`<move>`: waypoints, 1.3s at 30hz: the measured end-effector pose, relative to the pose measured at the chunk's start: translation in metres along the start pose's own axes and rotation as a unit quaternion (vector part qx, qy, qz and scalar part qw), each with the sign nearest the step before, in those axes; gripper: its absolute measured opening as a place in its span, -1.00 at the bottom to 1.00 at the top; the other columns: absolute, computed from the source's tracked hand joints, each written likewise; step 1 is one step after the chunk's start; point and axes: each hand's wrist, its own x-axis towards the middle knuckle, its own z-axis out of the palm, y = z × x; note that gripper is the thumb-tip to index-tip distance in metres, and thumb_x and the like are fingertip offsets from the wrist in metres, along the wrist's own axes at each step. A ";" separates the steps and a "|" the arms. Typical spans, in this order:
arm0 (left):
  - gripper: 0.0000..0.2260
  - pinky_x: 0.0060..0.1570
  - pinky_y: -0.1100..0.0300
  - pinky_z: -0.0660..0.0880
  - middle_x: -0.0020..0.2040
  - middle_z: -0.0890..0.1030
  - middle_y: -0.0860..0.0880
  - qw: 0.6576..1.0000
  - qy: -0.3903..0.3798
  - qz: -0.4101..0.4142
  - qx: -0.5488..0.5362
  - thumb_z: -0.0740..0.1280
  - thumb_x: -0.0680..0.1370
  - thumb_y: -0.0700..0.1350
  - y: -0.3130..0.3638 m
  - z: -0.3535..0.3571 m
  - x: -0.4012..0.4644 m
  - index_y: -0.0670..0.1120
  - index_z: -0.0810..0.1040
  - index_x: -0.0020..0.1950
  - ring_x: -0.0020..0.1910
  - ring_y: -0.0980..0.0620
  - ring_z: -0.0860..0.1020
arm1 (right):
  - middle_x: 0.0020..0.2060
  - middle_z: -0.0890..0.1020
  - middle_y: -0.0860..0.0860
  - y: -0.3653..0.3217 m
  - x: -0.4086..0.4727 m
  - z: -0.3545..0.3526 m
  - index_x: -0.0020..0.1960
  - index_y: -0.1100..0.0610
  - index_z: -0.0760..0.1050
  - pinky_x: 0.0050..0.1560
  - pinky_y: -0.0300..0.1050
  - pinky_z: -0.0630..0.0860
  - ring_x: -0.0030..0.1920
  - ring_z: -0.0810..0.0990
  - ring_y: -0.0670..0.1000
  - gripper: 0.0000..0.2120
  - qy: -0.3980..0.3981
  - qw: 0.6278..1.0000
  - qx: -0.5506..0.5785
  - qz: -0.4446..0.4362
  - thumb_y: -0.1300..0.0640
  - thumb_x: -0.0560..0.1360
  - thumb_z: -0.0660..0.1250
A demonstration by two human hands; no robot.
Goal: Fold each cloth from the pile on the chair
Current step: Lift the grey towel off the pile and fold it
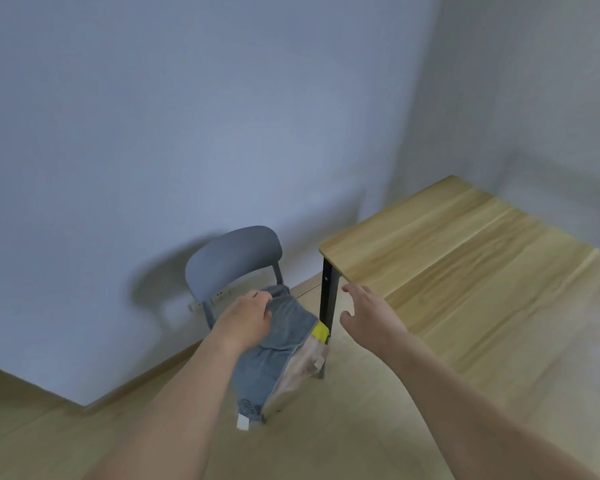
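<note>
Left hand gripped the grey cloth on the chair; right hand hovered at 3 o'clock, fingers spread, empty. Next: lift cloth to table.

Soft, even indoor light fills the room, with a cool bluish cast on the wall. The chair throws a wide, blurred shadow onto the wall to its left. No glare shows on the wooden table. The whole frame is slightly soft, the cloth smeared. Wide-angle distortion bends the floor line and stretches both forearms toward the bottom edge.
</note>
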 end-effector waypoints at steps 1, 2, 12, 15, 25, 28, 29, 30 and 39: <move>-0.68 0.30 0.07 0.35 0.35 0.43 -0.08 1.000 -0.004 -0.005 -0.001 0.13 0.61 -0.13 -0.010 0.001 0.007 -0.10 0.40 0.37 0.33 -0.07 0.39 | 0.31 0.44 0.07 -0.004 0.012 0.006 0.39 0.15 0.30 0.23 0.00 0.44 0.26 0.46 0.10 -0.57 -0.006 1.000 0.003 0.001 0.15 0.53 0.19; -0.67 0.30 0.06 0.35 0.36 0.43 -0.08 1.000 -0.008 -0.012 -0.006 0.13 0.61 -0.13 -0.020 0.003 0.012 -0.10 0.40 0.38 0.33 -0.07 0.39 | 0.35 0.42 0.06 -0.009 0.022 0.014 0.42 0.14 0.27 0.25 -0.03 0.43 0.29 0.44 0.09 -0.54 -0.016 1.000 0.006 -0.001 0.14 0.54 0.19; -0.70 0.23 0.02 0.41 0.31 0.45 -0.05 0.992 -0.121 0.031 0.021 0.15 0.60 -0.11 -0.136 0.034 0.104 -0.08 0.42 0.33 0.28 -0.07 0.43 | 0.34 0.40 0.05 -0.056 0.121 0.116 0.45 0.10 0.24 0.21 -0.14 0.37 0.29 0.42 0.04 -0.54 -0.054 0.991 0.093 0.079 0.17 0.56 0.17; -0.72 0.22 -0.03 0.42 0.31 0.45 -0.06 0.989 -0.140 0.048 0.007 0.14 0.61 -0.11 -0.178 0.068 0.143 -0.09 0.42 0.31 0.28 -0.09 0.44 | 0.42 0.33 0.02 -0.056 0.161 0.170 0.49 0.08 0.18 0.28 -0.13 0.33 0.38 0.35 0.04 -0.50 -0.055 0.987 0.106 0.112 0.14 0.57 0.17; -0.47 0.51 0.00 0.00 0.58 0.03 -0.03 0.983 -0.158 0.085 0.028 0.05 0.65 0.08 -0.285 0.282 0.210 -0.08 0.01 0.57 0.55 -0.06 -0.02 | 0.37 0.33 0.11 0.022 0.250 0.409 0.41 0.19 0.24 0.39 -0.05 0.22 0.41 0.25 0.14 -0.58 -0.069 0.990 0.027 0.116 0.08 0.59 0.13; -0.45 0.52 0.02 -0.14 0.59 -0.02 -0.02 0.983 -0.123 0.125 0.052 0.02 0.65 0.12 -0.308 0.344 0.224 -0.06 -0.01 0.57 0.56 -0.01 -0.10 | 0.39 0.30 0.11 0.051 0.261 0.474 0.41 0.19 0.25 0.42 -0.04 0.14 0.42 0.21 0.17 -0.55 -0.016 0.993 -0.020 0.111 0.01 0.59 0.13; -0.45 0.51 0.04 -0.17 0.59 -0.02 -0.02 0.983 -0.113 0.133 0.060 0.01 0.65 0.13 -0.315 0.360 0.226 -0.06 -0.01 0.58 0.56 0.00 -0.11 | 0.41 0.28 0.11 0.060 0.262 0.492 0.42 0.17 0.24 0.43 -0.02 0.14 0.43 0.20 0.16 -0.54 0.002 0.993 -0.036 0.112 -0.02 0.59 0.12; -0.45 0.51 0.05 -0.19 0.59 -0.02 -0.01 0.983 -0.102 0.139 0.067 -0.01 0.64 0.14 -0.322 0.374 0.228 -0.05 -0.01 0.58 0.56 0.01 -0.12 | 0.44 0.24 0.10 0.068 0.265 0.508 0.44 0.15 0.22 0.45 -0.01 0.12 0.44 0.18 0.15 -0.52 0.017 0.992 -0.049 0.111 -0.05 0.59 0.11; -0.49 0.52 0.05 -0.12 0.56 0.14 0.06 0.977 0.059 0.180 0.097 -0.01 0.61 0.18 -0.348 0.424 0.235 0.04 0.16 0.54 0.54 0.05 0.05 | 0.44 0.28 0.13 0.090 0.270 0.584 0.42 0.15 0.29 0.49 0.09 0.03 0.46 0.20 0.16 -0.36 0.206 0.973 -0.080 0.071 -0.16 0.48 -0.12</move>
